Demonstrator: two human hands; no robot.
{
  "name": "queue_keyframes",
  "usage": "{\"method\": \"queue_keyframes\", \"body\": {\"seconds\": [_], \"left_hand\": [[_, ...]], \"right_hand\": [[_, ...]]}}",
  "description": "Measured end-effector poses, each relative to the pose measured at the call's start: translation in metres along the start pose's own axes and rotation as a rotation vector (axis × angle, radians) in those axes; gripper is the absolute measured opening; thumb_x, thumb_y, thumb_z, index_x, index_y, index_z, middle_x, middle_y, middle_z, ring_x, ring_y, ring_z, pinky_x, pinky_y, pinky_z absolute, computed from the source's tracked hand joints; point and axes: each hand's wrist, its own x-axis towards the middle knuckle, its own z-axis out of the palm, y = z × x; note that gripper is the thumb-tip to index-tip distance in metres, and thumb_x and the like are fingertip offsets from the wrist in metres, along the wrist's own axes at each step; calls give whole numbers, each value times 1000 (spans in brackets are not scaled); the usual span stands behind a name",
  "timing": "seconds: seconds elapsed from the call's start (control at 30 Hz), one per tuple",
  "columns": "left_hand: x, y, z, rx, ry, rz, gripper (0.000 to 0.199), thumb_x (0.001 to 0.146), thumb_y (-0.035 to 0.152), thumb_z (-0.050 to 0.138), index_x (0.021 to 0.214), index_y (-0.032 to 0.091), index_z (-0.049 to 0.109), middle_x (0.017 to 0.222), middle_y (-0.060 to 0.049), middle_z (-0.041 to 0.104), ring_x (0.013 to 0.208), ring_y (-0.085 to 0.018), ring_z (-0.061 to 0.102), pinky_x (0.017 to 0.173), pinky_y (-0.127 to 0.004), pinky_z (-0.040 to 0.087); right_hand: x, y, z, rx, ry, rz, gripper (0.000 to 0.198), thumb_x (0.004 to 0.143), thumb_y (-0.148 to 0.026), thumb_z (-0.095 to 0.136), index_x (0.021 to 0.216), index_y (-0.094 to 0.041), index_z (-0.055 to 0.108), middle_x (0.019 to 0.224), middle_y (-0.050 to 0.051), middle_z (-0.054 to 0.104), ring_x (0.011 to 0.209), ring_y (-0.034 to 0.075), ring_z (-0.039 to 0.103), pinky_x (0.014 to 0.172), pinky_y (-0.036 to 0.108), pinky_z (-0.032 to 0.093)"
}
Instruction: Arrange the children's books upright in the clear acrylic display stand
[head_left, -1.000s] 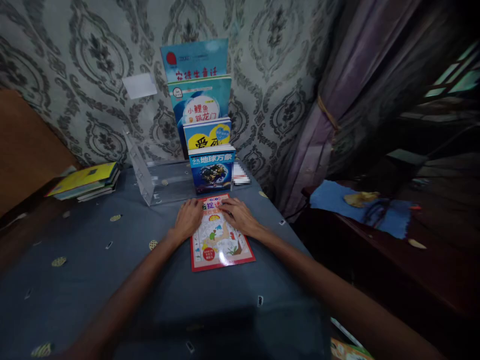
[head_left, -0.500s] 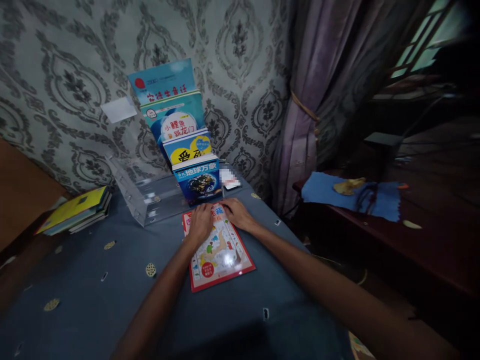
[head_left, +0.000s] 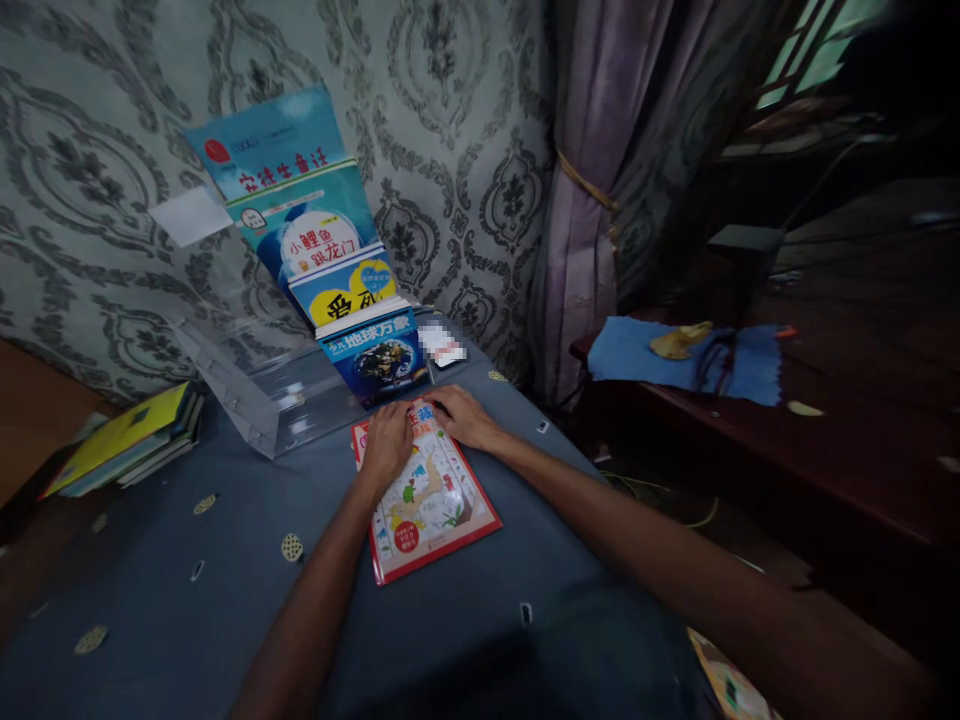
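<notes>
A picture book point(head_left: 431, 490) with a red border lies face up on the cloth-covered table. My left hand point(head_left: 388, 440) rests on its upper left part, fingers bent toward the top edge and closed on it. At the upper right corner, my right hand point(head_left: 463, 418) has its fingers curled over the edge of the same book. The fingertips are partly hidden. Right behind the hands stands a blue book with a globe on its cover point(head_left: 379, 360), foremost in a stepped row. Behind it rise a yellow-hearted book point(head_left: 352, 290), a teal book point(head_left: 319, 240) and a tall blue book point(head_left: 270, 145).
The row stands in a clear acrylic rack point(head_left: 259, 425), whose left part shows no books. A stack of books point(head_left: 135, 440) lies at the table's left edge. A white card point(head_left: 442, 345) is beside the row. To the right, a dark red bench point(head_left: 675, 430) holds a blue cloth point(head_left: 622, 350).
The camera view has shifted, so the rack and row appear further left and larger. Both hands stay at the red-bordered book's top edge, with the right fingers slightly more curled.
</notes>
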Motion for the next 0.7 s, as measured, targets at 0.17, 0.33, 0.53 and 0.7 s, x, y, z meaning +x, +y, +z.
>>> {"method": "queue_keyframes", "body": {"seconds": [0.17, 0.33, 0.53, 0.7], "left_hand": [[0, 4, -5, 20, -53, -14, 30, 96, 13, 42, 118, 16, 63, 115, -14, 70, 110, -28, 62, 99, -44, 47], [-1, 5, -7, 13, -78, -40, 31, 98, 15, 40, 119, 16, 63, 116, -13, 69, 111, -28, 60, 100, -44, 45], [-2, 7, -8, 40, -140, -79, 32, 98, 14, 40, 121, 12, 62, 119, -14, 67, 111, -28, 59, 100, -44, 44], [-3, 8, -9, 36, -139, -78, 32, 99, 15, 39, 122, 13, 61, 120, -13, 66, 114, -28, 57, 101, -44, 43]], "right_hand": [[-19, -4, -9, -37, -66, -127, 34, 91, -23, 62, 123, -17, 70, 144, 17, 59, 133, 32, 53, 112, 53, 40], [-58, -7, -30, 86, -285, -337, 30, 92, -34, 68, 118, -21, 72, 134, 12, 67, 128, 29, 59, 110, 51, 42], [-97, -23, -71, 108, -498, -485, 38, 92, -46, 70, 122, -24, 70, 139, 11, 65, 136, 28, 55, 113, 48, 41], [-102, -41, -85, -39, -606, -524, 29, 95, -33, 65, 122, -25, 69, 133, 10, 69, 134, 28, 57, 115, 48, 41]]}}
